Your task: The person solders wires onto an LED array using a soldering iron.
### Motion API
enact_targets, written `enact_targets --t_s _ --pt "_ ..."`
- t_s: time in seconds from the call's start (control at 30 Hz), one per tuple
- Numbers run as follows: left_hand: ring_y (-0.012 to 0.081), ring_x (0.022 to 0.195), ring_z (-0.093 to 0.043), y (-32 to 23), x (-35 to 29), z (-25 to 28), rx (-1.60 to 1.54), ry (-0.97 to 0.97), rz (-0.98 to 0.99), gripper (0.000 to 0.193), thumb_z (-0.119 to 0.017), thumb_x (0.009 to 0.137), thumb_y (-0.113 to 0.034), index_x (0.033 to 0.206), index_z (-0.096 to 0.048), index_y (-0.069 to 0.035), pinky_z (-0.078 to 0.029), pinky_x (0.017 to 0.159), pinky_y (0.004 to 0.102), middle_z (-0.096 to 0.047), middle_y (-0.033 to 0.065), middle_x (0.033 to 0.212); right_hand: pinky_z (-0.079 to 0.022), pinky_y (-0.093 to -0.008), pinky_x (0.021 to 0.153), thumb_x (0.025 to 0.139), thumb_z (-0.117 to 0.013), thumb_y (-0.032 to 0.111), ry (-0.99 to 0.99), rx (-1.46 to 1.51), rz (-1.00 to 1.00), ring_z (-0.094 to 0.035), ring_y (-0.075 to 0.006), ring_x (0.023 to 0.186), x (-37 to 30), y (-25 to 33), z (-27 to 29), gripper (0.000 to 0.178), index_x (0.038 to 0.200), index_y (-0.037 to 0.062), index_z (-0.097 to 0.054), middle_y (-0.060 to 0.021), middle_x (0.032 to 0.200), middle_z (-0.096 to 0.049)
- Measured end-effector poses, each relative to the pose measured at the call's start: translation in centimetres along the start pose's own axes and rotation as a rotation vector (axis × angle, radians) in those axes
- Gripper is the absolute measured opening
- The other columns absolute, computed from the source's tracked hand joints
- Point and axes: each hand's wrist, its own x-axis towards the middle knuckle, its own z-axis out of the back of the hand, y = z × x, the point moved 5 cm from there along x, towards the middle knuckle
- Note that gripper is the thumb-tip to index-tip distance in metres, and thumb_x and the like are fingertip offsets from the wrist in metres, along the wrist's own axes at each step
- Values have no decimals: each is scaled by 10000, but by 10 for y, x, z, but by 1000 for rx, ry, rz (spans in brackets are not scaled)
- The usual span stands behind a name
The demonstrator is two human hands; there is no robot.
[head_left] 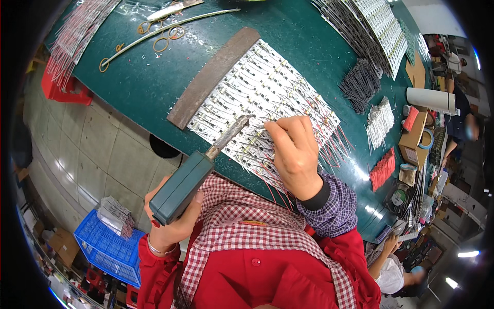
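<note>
My left hand (pixel 177 219) is wrapped round the dark green body of a soldering gun (pixel 181 186). Its metal barrel slants up and to the right, and the dark tip is over a white circuit board panel (pixel 234 98). Rows of small black components and short dark wires cover the panel, and red and black wires hang off its right and lower edges. Over the panel's right part, my right hand (pixel 296 157) is closed with its fingertips pinched close to the board. What lies in that pinch is too small to make out. A brown bar (pixel 213 77) lies along the panel's upper left edge.
Bundles of black wires (pixel 361 85), white wires (pixel 381 122) and red wires (pixel 383 169) lie on the green table (pixel 303 46) to the right. More wired panels (pixel 378 31) stand at the far right. A blue crate (pixel 105 244) sits lower left. Other people work on the right.
</note>
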Motion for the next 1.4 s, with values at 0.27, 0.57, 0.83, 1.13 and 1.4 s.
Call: enact_targets --t_s 0.27,0.57,0.83,1.13,1.4 --pt "174 661 -640 2 -5 3 0 31 36 249 -733 772 5 1014 -703 56 -496 597 274 -680 122 862 -488 -368 645 637 -621 -92 30 82 -30 -569 -275 818 -5 5 -3 392 1020 -17 -665 -107 923 -585" --pt "181 684 -643 -4 1 0 7 82 13 235 -724 773 22 999 -683 67 -496 614 270 -678 124 879 -492 -364 657 663 -632 -100 45 70 -51 -570 -266 824 -6 6 -6 366 1015 -5 -669 -101 919 -585" --pt "187 617 -611 -4 1 0 17 107 26 178 -727 762 26 930 -675 52 -465 566 276 -639 110 808 -492 -362 667 656 -639 -93 53 69 -45 -569 -268 829 -5 6 -7 367 1012 -7 -670 -103 923 -584" --pt "190 601 -609 -3 -1 1 -7 64 28 198 -729 753 12 943 -691 52 -470 556 278 -638 108 793 -491 -360 666 656 -642 -82 60 61 -37 -564 -268 825 -6 6 -8 364 1011 -8 -669 -104 920 -581" --pt "202 623 -634 6 -12 5 -6 17 17 206 -721 749 18 951 -704 54 -492 571 284 -669 133 824 -490 -359 661 663 -639 -77 51 51 -34 -564 -269 829 -7 7 -8 344 999 -8 -664 -106 927 -580"
